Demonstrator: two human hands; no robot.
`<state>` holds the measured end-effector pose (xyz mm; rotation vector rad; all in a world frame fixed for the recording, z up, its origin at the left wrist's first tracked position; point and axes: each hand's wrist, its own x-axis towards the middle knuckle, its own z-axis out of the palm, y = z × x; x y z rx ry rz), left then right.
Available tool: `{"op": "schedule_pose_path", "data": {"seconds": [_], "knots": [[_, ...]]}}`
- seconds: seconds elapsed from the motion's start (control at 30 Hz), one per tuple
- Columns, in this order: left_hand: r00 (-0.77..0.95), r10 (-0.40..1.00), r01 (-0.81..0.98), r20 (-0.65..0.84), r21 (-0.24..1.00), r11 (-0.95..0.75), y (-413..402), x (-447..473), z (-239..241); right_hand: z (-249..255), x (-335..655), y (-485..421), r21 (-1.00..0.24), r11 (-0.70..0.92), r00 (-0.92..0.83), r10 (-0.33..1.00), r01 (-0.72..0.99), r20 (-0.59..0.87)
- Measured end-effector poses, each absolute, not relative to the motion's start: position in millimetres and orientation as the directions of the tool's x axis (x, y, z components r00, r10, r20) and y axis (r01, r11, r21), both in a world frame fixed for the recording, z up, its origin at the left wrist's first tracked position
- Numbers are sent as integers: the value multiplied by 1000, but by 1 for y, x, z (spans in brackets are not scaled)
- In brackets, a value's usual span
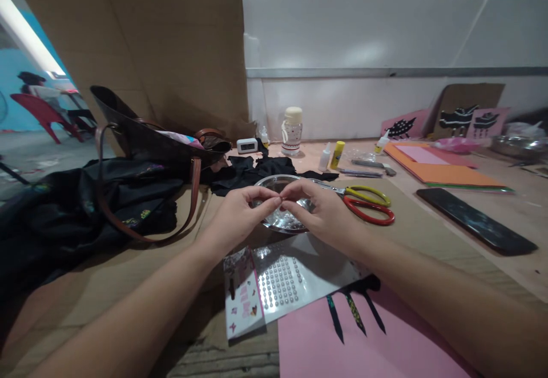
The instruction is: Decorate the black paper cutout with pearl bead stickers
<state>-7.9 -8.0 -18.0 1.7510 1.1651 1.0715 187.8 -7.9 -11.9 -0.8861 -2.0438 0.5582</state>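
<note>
My left hand [242,215] and my right hand [319,209] meet fingertip to fingertip over a shiny metal bowl [280,230]. Both are closed in a pinch; whatever lies between the tips is too small to name. Small clear bits show inside the bowl. Just below my hands lies a sheet of stick-on pearls [280,281] with a printed header. Under its right part is pink paper [334,355], bearing black strips [336,318], one with a glittery pattern. Scissors [368,206] with one yellow and one red handle lie right of the bowl, blades partly hidden.
A brown handbag [158,138] and black cloth [85,212] fill the left. Glue bottle [325,157], yellow glue stick [337,155] and jar [291,132] stand behind. Right are a black phone [475,221], coloured paper [449,167] and pink cards [405,125]. A person [43,89] sits far left.
</note>
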Motion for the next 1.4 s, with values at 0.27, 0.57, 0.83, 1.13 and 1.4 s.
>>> {"op": "schedule_pose_path", "data": {"seconds": [0.27, 0.57, 0.83, 1.13, 1.4], "knots": [[258, 933, 276, 251, 906, -320, -6, -5, -22, -17, 190, -2, -501, 767, -414, 640, 400, 647], [265, 883, 209, 387, 871, -444, -8, -5, -23, 13, 204, -19, -540, 733, -496, 678, 413, 542], [325, 874, 595, 362, 640, -487, -18, 0, -10, -16, 234, -46, -356, 810, -813, 552, 467, 189], [295, 871, 583, 393, 648, -490, -9, -4, -23, -42, 244, -48, -318, 838, -860, 498, 444, 108], [273, 886, 549, 376, 695, -464, -8, -4, -24, -41, 245, -50, -253, 861, -873, 477, 442, 98]]}}
